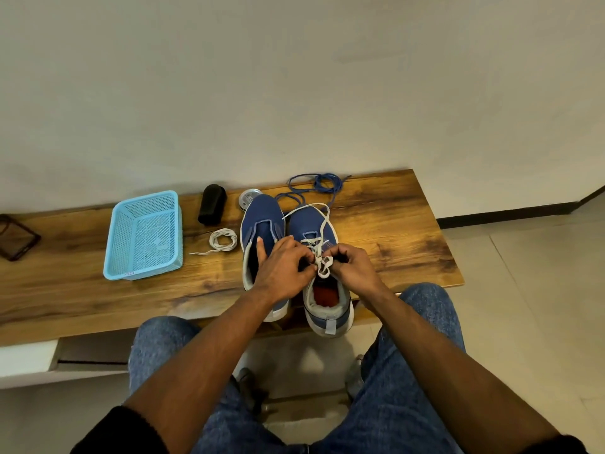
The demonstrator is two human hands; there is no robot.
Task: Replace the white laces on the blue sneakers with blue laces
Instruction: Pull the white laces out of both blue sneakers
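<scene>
2 blue sneakers stand side by side on the wooden table point(393, 224), toes pointing away from the person and heels at the near edge. The left sneaker point(262, 221) has no lace in its eyelets, and its tongue lies bare. The right sneaker point(311, 224) is partly laced with a white lace point(322, 224), whose loose end loops up over the toe and back down toward the eyelets. Both hands work at the throat of this right sneaker. The left hand point(283, 268) reaches across the left sneaker's opening with fingers curled and pinches the white lace near the upper eyelets, while its little finger sticks out straight over the left sneaker's tongue. The right hand point(352, 265) has fingers curled too and pinches a short loop of the same lace, just beside the left hand's fingertips. A second white lace point(222, 239) lies coiled on the table to the left of the sneakers, one end trailing out. The blue laces point(314, 185) lie in a loose tangle at the far edge of the table, just beyond the sneaker toes. A light blue plastic basket point(114, 244) sits well to the left, with a black cylindrical object point(212, 204) and a small round metal tin point(248, 196) between it and the sneakers. The person's knees in blue jeans point(425, 322) show below the table.
</scene>
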